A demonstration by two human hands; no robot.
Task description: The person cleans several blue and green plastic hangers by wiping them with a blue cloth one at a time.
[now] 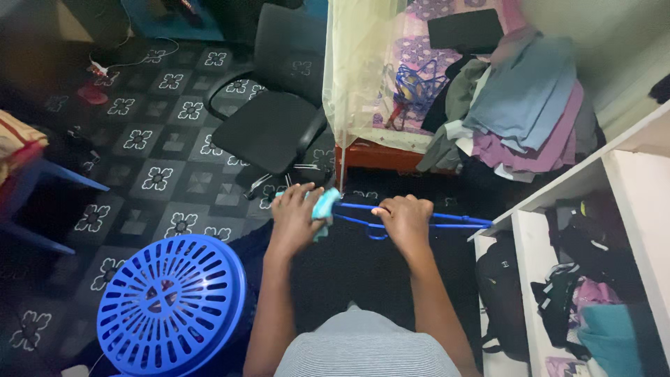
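Fingers (401, 209) on hanger (447, 223), chair (269, 129) ahead

A blue plastic clothes hanger (412, 221) is held level above a dark garment, its thin bar running left to right. A small light-blue cloth (324, 206) is bunched at the hanger's left end, partly hidden by fingers.
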